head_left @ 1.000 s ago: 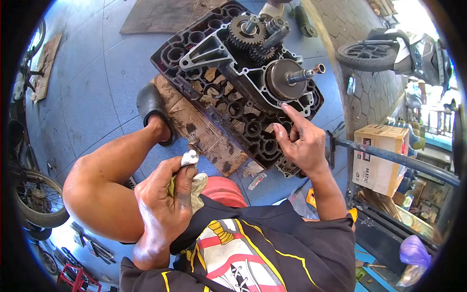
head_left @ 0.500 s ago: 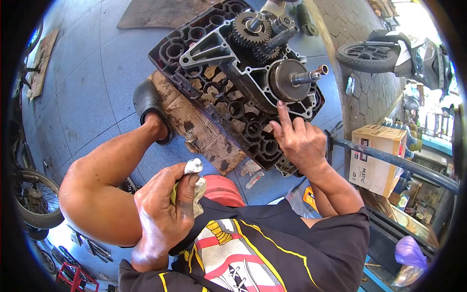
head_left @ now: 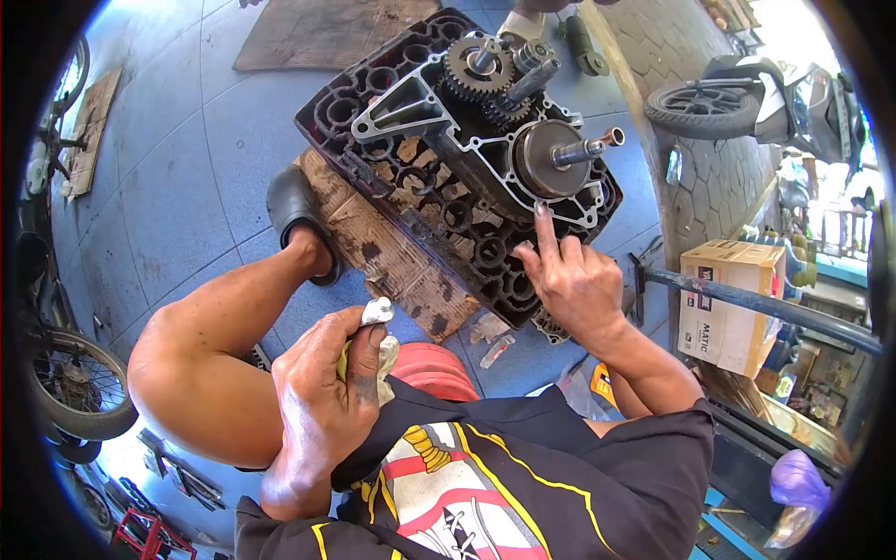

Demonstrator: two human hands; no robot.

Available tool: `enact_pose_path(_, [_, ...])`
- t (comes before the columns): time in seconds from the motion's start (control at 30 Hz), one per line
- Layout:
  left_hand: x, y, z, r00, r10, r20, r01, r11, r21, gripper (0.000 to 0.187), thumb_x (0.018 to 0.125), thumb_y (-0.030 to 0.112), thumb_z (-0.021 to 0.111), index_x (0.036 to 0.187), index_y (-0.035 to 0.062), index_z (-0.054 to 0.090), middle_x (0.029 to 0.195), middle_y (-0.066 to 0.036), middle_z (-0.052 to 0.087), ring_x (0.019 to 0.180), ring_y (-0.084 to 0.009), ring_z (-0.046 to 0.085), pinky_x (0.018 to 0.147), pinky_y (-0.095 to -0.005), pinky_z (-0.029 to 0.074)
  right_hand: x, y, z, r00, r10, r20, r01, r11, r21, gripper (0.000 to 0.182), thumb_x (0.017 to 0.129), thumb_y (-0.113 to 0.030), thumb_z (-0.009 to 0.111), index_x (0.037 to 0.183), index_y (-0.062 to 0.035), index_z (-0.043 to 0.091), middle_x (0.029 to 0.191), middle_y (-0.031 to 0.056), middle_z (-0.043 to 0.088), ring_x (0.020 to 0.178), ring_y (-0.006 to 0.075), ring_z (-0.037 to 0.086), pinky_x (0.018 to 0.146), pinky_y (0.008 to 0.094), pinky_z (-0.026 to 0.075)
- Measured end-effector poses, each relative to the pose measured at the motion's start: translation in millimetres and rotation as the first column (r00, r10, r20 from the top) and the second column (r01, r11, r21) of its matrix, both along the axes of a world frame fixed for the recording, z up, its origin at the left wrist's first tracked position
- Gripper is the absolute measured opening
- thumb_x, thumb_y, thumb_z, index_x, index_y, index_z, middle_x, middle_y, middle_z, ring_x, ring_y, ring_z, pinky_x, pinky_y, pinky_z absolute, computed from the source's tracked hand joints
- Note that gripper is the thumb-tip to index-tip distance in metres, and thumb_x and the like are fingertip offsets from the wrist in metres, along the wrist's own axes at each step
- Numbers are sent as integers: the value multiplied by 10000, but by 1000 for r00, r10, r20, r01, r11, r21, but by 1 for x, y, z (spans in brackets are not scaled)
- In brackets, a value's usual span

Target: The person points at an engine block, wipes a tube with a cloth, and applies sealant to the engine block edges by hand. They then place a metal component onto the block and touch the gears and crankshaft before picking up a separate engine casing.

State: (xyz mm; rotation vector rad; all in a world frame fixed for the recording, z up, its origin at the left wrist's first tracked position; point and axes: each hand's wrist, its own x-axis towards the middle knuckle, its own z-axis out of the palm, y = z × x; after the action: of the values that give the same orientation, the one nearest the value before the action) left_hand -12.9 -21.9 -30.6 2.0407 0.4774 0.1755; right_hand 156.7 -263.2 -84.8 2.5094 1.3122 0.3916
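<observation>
My left hand [head_left: 322, 387] is closed around a crumpled, pale yellow squeeze tube [head_left: 386, 359]. Its silvery-white nozzle end sticks up past my thumb. My right hand [head_left: 581, 287] holds nothing; its index finger is stretched out, and the tip touches the lower rim of an engine crankcase half [head_left: 476, 159]. The other fingers are partly curled. In the case sit a round crankshaft flywheel [head_left: 537, 161] with its shaft pointing up and several gears [head_left: 479, 67]. The crankcase rests on a dirty black crate [head_left: 425, 224] with round cells.
Stained cardboard [head_left: 401, 271] lies under the crate, beside my black shoe [head_left: 297, 215]. A red round stool [head_left: 431, 367] is near my body. To the right are a metal bar [head_left: 765, 313], a cardboard box [head_left: 723, 322] and a parked motorcycle [head_left: 709, 107]. A wheel [head_left: 79, 383] stands at left.
The camera view has shifted slightly. My right index fingertip stays at the crankcase rim below the flywheel, and my left hand still grips the tube.
</observation>
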Motion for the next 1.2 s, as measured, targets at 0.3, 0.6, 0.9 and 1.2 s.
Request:
enact_pose_path(0.3, [2, -6, -6, 997, -61, 46, 62, 998, -21, 73, 923, 13, 680, 988, -21, 674, 785, -155, 716, 697, -260, 730, 631, -342, 545, -50, 41, 36, 478, 416, -774, 500, 595, 629, 408, 827, 11, 780, 1226, -6, 694, 846, 69, 723, 532, 60, 565, 533, 226, 468])
enact_pose_path(0.6, [2, -9, -7, 983, -140, 116, 139, 990, 17, 152, 849, -37, 715, 992, -32, 665, 805, -154, 688, 657, -322, 652, 579, -397, 503, -77, 67, 25, 263, 584, -768, 704, 429, 566, 409, 865, 32, 764, 1267, 20, 687, 682, -27, 597, 603, 4, 461, 552, 189, 400])
enact_pose_path(0.9, [-1, -8, -7, 982, -148, 118, 140, 988, 70, 136, 856, -18, 723, 983, -27, 676, 789, -140, 686, 624, -291, 629, 559, -387, 490, -79, 69, 28, 245, 591, -769, 674, 466, 573, 380, 885, 11, 730, 1263, 21, 687, 957, 151, 764, 820, 123, 729, 708, 264, 572])
enact_pose_path(1.2, [0, -5, -4, 997, -47, 61, 44, 998, 50, 130, 868, -28, 700, 997, -29, 677, 809, -178, 696, 671, -322, 674, 604, -384, 525, -78, 73, 36, 276, 590, -758, 565, 539, 625, 406, 859, -3, 759, 1259, -12, 690, 787, 67, 700, 589, 67, 583, 572, 243, 502])
